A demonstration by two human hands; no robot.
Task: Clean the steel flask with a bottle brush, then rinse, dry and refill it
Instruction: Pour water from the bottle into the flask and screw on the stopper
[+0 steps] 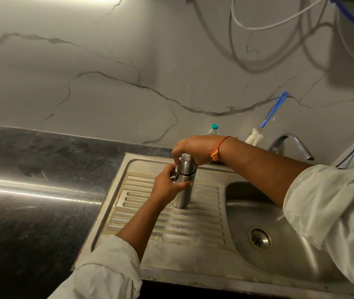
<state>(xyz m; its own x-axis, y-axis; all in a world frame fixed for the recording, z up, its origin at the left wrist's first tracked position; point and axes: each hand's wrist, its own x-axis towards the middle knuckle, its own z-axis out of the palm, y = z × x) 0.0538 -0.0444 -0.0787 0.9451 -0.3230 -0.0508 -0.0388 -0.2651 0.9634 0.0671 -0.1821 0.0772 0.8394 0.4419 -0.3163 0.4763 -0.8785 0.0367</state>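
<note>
The steel flask stands upright on the ribbed drainboard of the sink. My left hand grips the flask's body from the left. From above, my right hand curls its fingers round the flask's cap. The bottle brush, with a blue handle and white bristles, leans against the marble wall behind the sink, to the right of my hands.
The sink basin with its drain lies to the right, under a steel tap. A clear plastic bottle with a teal cap stands behind my right hand. A dark counter stretches left. Hoses hang above.
</note>
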